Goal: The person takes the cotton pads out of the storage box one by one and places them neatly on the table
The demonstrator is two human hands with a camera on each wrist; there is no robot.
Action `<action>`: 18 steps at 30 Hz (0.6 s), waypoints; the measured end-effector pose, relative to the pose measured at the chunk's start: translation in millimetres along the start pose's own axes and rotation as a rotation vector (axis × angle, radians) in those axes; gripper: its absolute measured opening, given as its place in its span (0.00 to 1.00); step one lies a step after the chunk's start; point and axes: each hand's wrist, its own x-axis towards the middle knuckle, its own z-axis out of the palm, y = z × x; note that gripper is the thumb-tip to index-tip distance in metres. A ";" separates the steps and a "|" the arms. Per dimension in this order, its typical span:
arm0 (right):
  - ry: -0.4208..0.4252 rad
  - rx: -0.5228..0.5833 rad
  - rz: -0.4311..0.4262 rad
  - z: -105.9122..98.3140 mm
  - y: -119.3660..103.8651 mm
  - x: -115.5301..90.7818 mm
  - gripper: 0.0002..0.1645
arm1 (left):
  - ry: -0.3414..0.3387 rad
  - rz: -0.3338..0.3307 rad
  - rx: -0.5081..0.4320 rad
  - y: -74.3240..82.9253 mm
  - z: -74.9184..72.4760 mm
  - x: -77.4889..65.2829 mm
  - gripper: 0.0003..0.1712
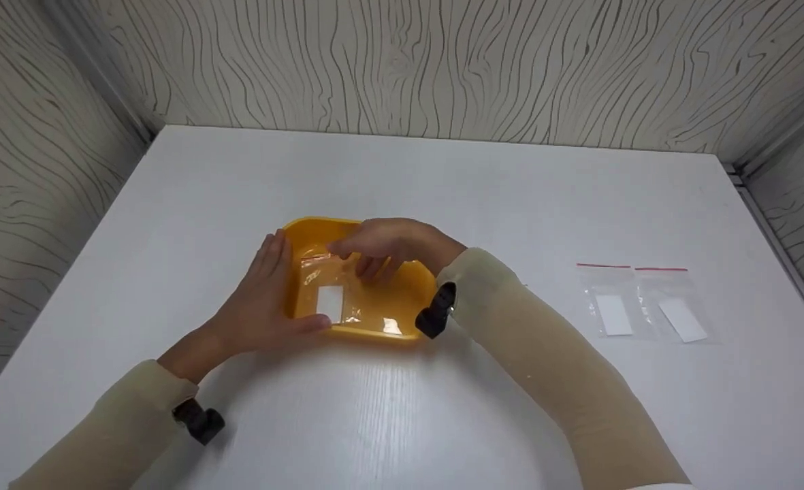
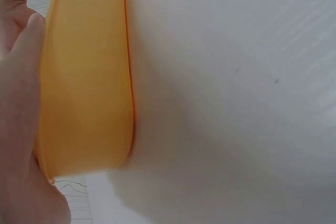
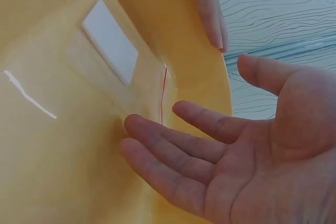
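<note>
A yellow plastic basin [image 1: 374,320] stands on the white table. Flat inside it, toward its left, lies a clear zip bag with a red seal line and a white card [image 1: 330,303]; the card also shows in the right wrist view [image 3: 111,43]. My left hand [image 1: 255,306] rests against the basin's left side, fingers straight along the rim and thumb stretched over the front edge. Over the basin reaches my right hand [image 1: 391,245], its fingers [image 3: 178,161] spread and slightly bent near the bag's red seal line, with nothing held in them.
Two more clear zip bags with red seal lines and white cards, one on the left [image 1: 614,313] and one on the right [image 1: 681,318], lie side by side at the table's right. Wood-patterned panels [image 1: 402,68] rise behind and beside the white table [image 1: 402,177].
</note>
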 end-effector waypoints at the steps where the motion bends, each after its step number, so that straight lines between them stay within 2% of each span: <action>1: -0.001 -0.003 -0.001 0.6 0.0 0.4 0.36 | -0.001 0.001 0.002 0.3 -0.1 0.0 0.76; 7: -0.009 0.004 -0.011 4.1 -0.2 2.4 0.36 | -0.007 0.003 0.011 1.3 -1.0 -1.2 0.75; 18: 0.045 0.032 0.002 12.9 -2.5 6.6 0.36 | 0.004 0.012 0.004 -0.9 0.8 -1.5 0.75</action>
